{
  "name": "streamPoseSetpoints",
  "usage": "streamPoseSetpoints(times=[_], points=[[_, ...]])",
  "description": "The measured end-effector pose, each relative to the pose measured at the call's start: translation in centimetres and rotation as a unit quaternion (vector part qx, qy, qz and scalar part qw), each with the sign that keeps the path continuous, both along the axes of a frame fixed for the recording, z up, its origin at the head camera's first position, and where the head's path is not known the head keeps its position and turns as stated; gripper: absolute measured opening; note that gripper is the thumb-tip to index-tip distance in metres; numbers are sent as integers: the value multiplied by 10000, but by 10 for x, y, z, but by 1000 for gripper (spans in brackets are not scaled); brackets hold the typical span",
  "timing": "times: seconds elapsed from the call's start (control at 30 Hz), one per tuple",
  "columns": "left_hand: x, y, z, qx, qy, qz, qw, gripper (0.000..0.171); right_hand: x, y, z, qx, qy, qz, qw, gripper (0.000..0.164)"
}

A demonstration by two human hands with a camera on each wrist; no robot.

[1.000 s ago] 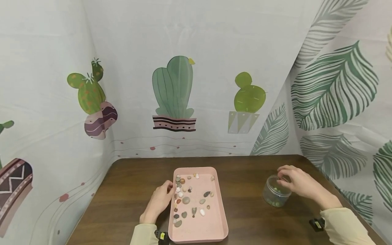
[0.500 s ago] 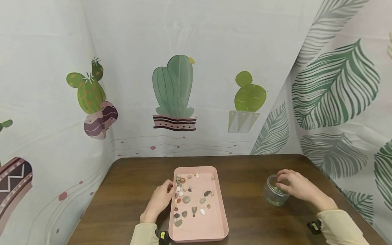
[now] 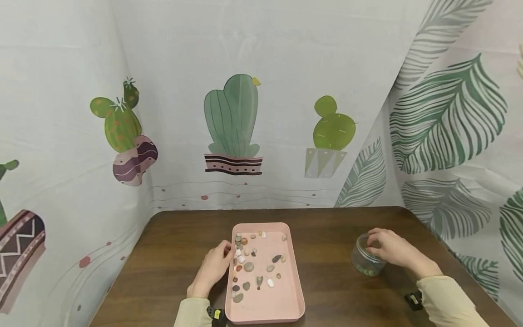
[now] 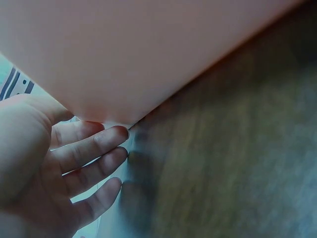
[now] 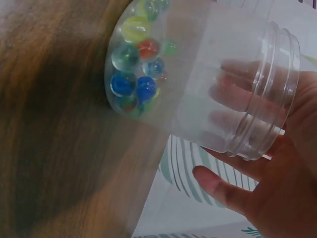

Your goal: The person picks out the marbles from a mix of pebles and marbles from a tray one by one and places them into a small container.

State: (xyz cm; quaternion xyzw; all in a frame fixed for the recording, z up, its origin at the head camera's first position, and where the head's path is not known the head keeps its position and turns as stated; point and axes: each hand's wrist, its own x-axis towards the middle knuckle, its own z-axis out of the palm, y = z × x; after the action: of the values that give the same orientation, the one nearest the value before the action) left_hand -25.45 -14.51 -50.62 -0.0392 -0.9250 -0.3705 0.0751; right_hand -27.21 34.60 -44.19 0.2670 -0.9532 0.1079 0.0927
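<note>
A pink tray (image 3: 282,309) with several pebbles (image 3: 249,267) in it lies on the dark wooden table. At its left side my left hand (image 3: 212,264) holds the edge. In the left wrist view the thumb passes behind the tray's rim, with the other fingers (image 4: 94,148) by the outer wall and bottom corner. To the right stands a clear screw-neck jar (image 5: 198,79) with several glass marbles (image 5: 125,57) at its bottom. My right hand (image 3: 394,249) reaches in over the mouth. Some fingers show through the wall above the marbles, others stay outside; I see nothing held.
A printed cloth (image 3: 286,113) with cacti and leaves hangs behind and beside the table (image 3: 327,290). Bare tabletop lies between the tray and the jar. Each wrist wears a small black device (image 3: 414,300).
My right hand, wrist and sleeve have shifted a little to the left at the jar's mouth. The left hand, the tray and its pebbles look the same.
</note>
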Motion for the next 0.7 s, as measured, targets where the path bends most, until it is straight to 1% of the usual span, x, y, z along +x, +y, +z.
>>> streamPoseSetpoints(times=[0.23, 0.4, 0.5, 0.7], points=[[1, 1, 1, 5, 12, -27, 10000, 16, -3, 0, 1, -32, -361, 38, 9993, 8], [2, 1, 1, -5, -9, -18, 10000, 15, -1, 1, 3, -116, -630, -112, 9979, 21], [1, 1, 1, -33, 16, -2, 10000, 15, 2, 0, 6, -214, -626, -142, 9977, 24], [1, -1, 1, -19, 39, 1, 10000, 16, 8, -2, 19, -292, -574, -84, 9979, 19]])
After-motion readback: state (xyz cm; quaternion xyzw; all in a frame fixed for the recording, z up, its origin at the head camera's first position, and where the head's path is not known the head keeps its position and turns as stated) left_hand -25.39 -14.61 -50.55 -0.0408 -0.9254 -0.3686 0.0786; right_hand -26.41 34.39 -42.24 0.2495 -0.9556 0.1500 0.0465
